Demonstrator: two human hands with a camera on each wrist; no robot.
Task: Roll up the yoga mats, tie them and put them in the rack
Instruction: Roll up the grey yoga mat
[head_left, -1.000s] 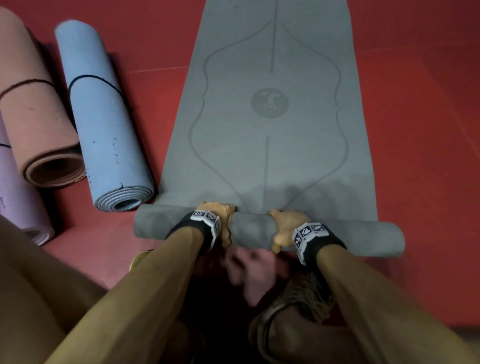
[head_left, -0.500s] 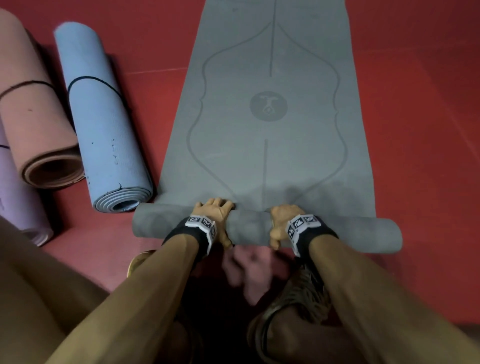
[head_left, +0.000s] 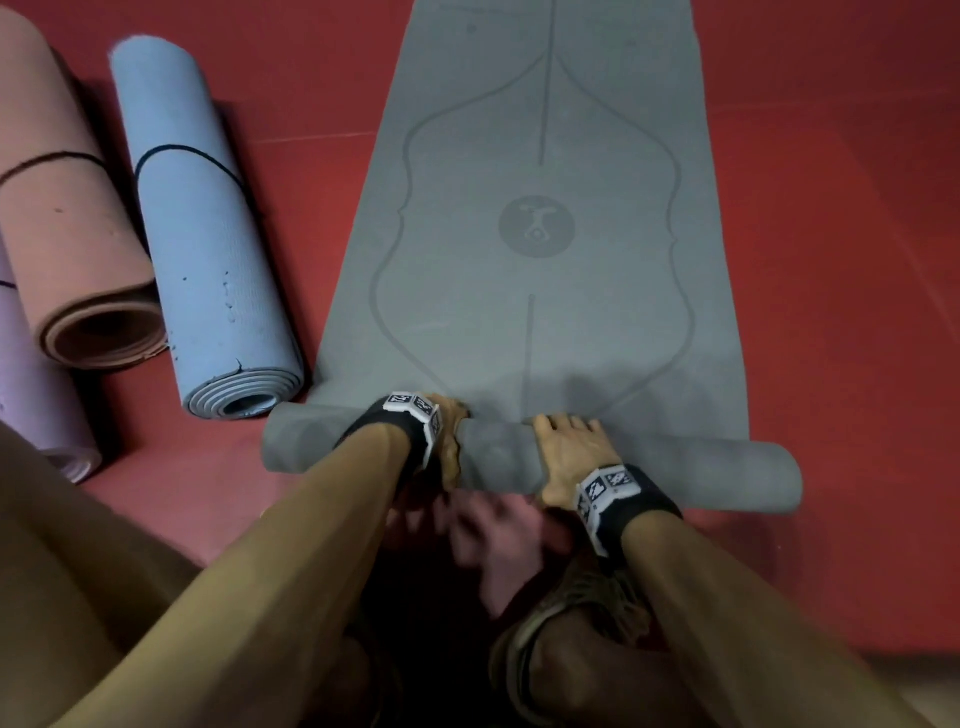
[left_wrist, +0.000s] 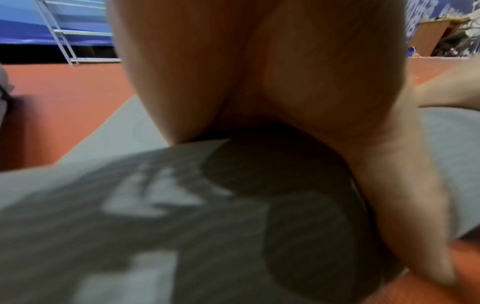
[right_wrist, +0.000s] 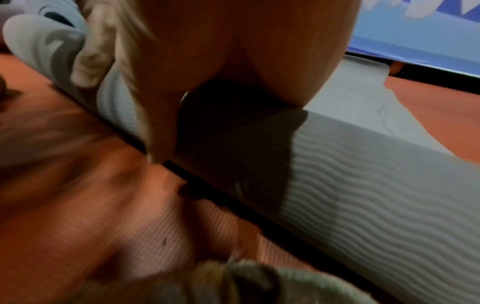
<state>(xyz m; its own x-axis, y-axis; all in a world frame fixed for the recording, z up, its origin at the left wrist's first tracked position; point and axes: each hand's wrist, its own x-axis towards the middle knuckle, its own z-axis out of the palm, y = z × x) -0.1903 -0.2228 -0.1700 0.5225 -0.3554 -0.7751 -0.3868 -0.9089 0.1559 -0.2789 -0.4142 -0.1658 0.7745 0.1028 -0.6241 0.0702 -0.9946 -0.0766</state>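
A grey yoga mat (head_left: 535, 156) lies flat on the red floor, and its near end is wound into a roll (head_left: 727, 467) lying crosswise in front of my knees. My left hand (head_left: 451, 434) wraps over the roll left of centre, with the fingers over the far side and the thumb down the near side. My right hand (head_left: 569, 452) grips the roll right of centre in the same way. The left wrist view shows the palm (left_wrist: 259, 72) pressed on the roll (left_wrist: 130, 205). The right wrist view shows my right hand (right_wrist: 233, 41) over the ribbed roll (right_wrist: 363, 185).
Three rolled mats lie to the left: a blue one (head_left: 208, 234) and a pink one (head_left: 67, 234), each with a black tie, and a lilac one (head_left: 31, 405). The blue roll's end nearly touches the grey roll. Red floor (head_left: 841, 260) stretches to the right. My shoe (head_left: 587, 608) is just behind the roll.
The left wrist has tipped forward over the top of the roll. The right hand has slid back towards me on it. The roll has barely moved.
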